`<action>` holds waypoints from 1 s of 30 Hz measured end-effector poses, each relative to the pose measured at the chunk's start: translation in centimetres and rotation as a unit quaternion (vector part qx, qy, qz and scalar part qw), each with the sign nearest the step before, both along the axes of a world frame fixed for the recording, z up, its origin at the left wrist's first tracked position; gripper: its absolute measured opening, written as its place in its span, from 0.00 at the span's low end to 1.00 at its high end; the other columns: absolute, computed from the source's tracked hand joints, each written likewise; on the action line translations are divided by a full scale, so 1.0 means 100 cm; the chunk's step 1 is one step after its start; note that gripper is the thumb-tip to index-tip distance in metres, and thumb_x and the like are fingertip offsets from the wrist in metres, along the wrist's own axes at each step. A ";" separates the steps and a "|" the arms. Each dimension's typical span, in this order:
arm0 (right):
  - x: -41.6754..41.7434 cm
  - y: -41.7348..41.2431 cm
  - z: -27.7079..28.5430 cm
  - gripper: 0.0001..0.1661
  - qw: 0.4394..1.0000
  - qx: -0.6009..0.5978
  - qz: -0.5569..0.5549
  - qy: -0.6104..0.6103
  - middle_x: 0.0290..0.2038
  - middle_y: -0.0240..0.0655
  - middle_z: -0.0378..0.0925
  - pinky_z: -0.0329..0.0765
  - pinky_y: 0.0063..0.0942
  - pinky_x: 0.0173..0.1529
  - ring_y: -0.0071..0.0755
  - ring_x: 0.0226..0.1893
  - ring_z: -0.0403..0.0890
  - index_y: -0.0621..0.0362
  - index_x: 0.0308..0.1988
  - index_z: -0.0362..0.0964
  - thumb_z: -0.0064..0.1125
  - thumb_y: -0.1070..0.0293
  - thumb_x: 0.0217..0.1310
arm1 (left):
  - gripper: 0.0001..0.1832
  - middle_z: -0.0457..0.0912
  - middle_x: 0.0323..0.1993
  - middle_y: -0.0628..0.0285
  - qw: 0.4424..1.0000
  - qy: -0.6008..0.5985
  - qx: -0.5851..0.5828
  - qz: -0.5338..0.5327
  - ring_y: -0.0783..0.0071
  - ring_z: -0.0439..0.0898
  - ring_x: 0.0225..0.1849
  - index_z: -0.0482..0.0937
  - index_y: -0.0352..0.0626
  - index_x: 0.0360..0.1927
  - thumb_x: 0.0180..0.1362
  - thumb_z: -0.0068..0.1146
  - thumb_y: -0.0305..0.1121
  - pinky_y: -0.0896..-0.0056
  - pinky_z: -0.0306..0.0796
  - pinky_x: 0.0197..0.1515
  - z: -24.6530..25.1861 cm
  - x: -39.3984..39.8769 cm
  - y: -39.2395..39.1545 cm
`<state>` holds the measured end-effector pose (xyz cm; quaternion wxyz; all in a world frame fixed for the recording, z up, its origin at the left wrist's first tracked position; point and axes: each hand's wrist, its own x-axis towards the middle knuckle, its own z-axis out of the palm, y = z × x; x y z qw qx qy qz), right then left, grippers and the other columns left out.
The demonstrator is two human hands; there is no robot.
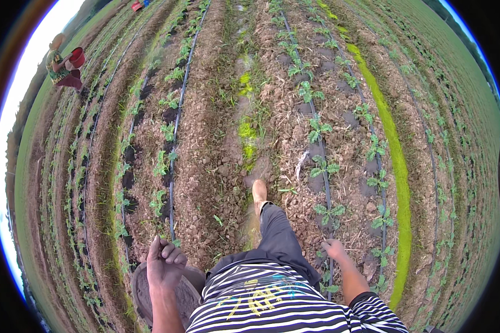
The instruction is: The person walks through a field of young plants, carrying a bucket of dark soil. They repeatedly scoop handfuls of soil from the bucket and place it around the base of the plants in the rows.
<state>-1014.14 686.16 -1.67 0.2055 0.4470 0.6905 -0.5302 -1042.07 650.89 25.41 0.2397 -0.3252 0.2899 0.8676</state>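
Note:
My left hand (166,261), smeared with grey dust, is raised with its palm up and fingers half curled. Nothing shows in it. Beneath that wrist is a grey bucket (136,287) with fine grey material (185,299) inside; my forearm hides part of it, and whether it hangs from the arm cannot be seen. My right hand (334,249) hangs over the right-hand bed, close to a black drip line (327,195) and a leafy seedling (330,213). Its fingers are bent, and what lies inside them is hidden.
My booted foot (259,192) is on the muddy furrow (254,170) between two planted beds. Another drip line (179,118) edges the left bed. Bright green growth fills a furrow (393,145) farther right. A person (60,62) carrying a red bucket (77,57) is at the far left.

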 end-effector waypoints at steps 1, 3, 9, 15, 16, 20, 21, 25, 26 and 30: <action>-0.005 0.008 -0.014 0.19 0.999 0.007 0.036 -0.014 0.25 0.40 0.78 0.75 0.27 0.30 0.31 0.24 0.79 0.70 0.34 0.71 0.49 0.61 0.55 | 0.14 0.60 0.12 0.73 1.000 -0.003 0.002 0.003 0.82 0.56 0.15 0.73 0.44 0.24 0.59 0.45 0.40 0.80 0.54 0.20 -0.006 -0.022 0.013; -0.043 0.026 -0.005 0.18 0.997 -0.003 0.040 -0.063 0.25 0.42 0.78 0.74 0.28 0.32 0.32 0.24 0.79 0.68 0.35 0.74 0.51 0.62 0.52 | 0.13 0.61 0.12 0.72 1.000 0.013 0.004 0.008 0.82 0.57 0.15 0.72 0.45 0.23 0.59 0.46 0.40 0.79 0.54 0.21 -0.008 -0.071 0.038; -0.169 0.108 -0.007 0.20 0.979 0.008 0.130 -0.158 0.27 0.43 0.78 0.73 0.32 0.40 0.40 0.31 0.79 0.64 0.35 0.74 0.51 0.57 0.51 | 0.14 0.61 0.13 0.72 0.996 0.036 -0.018 0.085 0.81 0.58 0.15 0.73 0.44 0.24 0.60 0.44 0.40 0.78 0.56 0.21 0.029 -0.181 0.074; -0.413 0.202 0.035 0.15 0.989 0.065 0.135 0.013 0.24 0.39 0.77 0.74 0.27 0.31 0.28 0.22 0.78 0.67 0.34 0.72 0.50 0.64 0.54 | 0.14 0.60 0.13 0.72 0.997 -0.010 -0.027 0.071 0.82 0.57 0.15 0.73 0.44 0.25 0.60 0.43 0.40 0.80 0.54 0.20 0.047 -0.266 0.142; -0.447 0.220 0.022 0.15 0.987 0.081 0.133 0.043 0.24 0.38 0.77 0.74 0.27 0.31 0.28 0.22 0.78 0.67 0.34 0.72 0.50 0.64 0.54 | 0.13 0.60 0.12 0.72 0.998 -0.015 -0.030 0.059 0.82 0.57 0.15 0.73 0.44 0.25 0.60 0.43 0.40 0.80 0.54 0.20 0.044 -0.284 0.153; -0.555 0.250 0.017 0.17 0.975 0.111 0.107 0.158 0.22 0.41 0.76 0.72 0.31 0.33 0.37 0.24 0.78 0.61 0.33 0.72 0.50 0.58 0.52 | 0.13 0.60 0.13 0.72 0.999 -0.013 -0.041 0.026 0.82 0.57 0.15 0.73 0.44 0.25 0.60 0.44 0.39 0.80 0.54 0.20 0.035 -0.366 0.191; -0.569 0.256 0.012 0.17 0.970 0.124 0.104 0.181 0.22 0.41 0.76 0.72 0.31 0.32 0.37 0.23 0.78 0.62 0.33 0.72 0.50 0.58 0.52 | 0.13 0.60 0.13 0.73 0.999 -0.015 -0.036 0.022 0.82 0.57 0.15 0.73 0.44 0.25 0.60 0.44 0.39 0.80 0.54 0.21 0.030 -0.388 0.200; -0.583 0.284 0.000 0.18 0.992 0.044 0.072 0.091 0.25 0.42 0.77 0.72 0.32 0.34 0.38 0.22 0.78 0.62 0.34 0.73 0.50 0.58 0.52 | 0.13 0.60 0.13 0.73 0.997 0.068 -0.024 -0.016 0.82 0.56 0.16 0.73 0.44 0.25 0.60 0.43 0.39 0.80 0.54 0.21 0.031 -0.492 0.245; -0.572 0.291 -0.017 0.14 0.982 0.127 0.120 0.076 0.25 0.39 0.77 0.74 0.26 0.31 0.29 0.23 0.79 0.68 0.34 0.71 0.48 0.66 0.56 | 0.13 0.60 0.13 0.73 0.996 0.089 -0.028 0.007 0.82 0.56 0.16 0.73 0.43 0.26 0.60 0.43 0.40 0.80 0.54 0.21 0.035 -0.514 0.250; -0.539 0.312 0.025 0.21 0.964 0.061 0.111 -0.233 0.25 0.43 0.77 0.75 0.30 0.34 0.36 0.26 0.79 0.67 0.30 0.74 0.55 0.57 0.47 | 0.13 0.61 0.13 0.72 0.992 0.101 0.050 0.065 0.82 0.57 0.15 0.73 0.44 0.25 0.59 0.45 0.39 0.80 0.55 0.21 0.043 -0.600 0.254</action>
